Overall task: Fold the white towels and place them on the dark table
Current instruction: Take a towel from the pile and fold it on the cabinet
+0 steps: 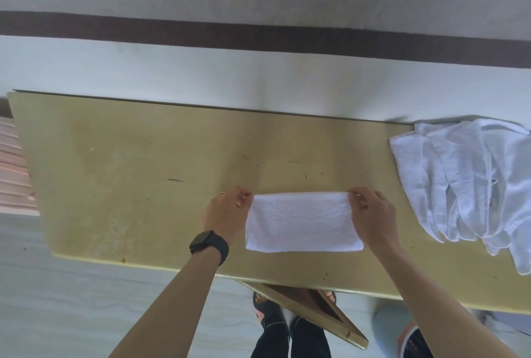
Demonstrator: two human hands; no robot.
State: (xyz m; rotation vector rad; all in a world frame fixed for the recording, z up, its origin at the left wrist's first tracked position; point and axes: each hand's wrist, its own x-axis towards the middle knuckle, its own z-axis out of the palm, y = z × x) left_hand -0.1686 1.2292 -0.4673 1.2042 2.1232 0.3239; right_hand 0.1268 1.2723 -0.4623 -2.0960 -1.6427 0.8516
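Observation:
A white towel (301, 222), folded into a narrow rectangle, lies flat near the front edge of a yellowish table (138, 171). My left hand (227, 211) pinches its far left corner. My right hand (370, 214) pinches its far right corner. A black watch sits on my left wrist. A heap of unfolded white towels (465, 182) lies at the right end of the same table, hanging partly over its front edge. No dark table shows in this view.
The table stands against a pale wall with a dark brown stripe (258, 38). Under the front edge are a wooden frame (310, 314), my legs and sandals. A bluish round object (393, 329) sits on the floor at the right.

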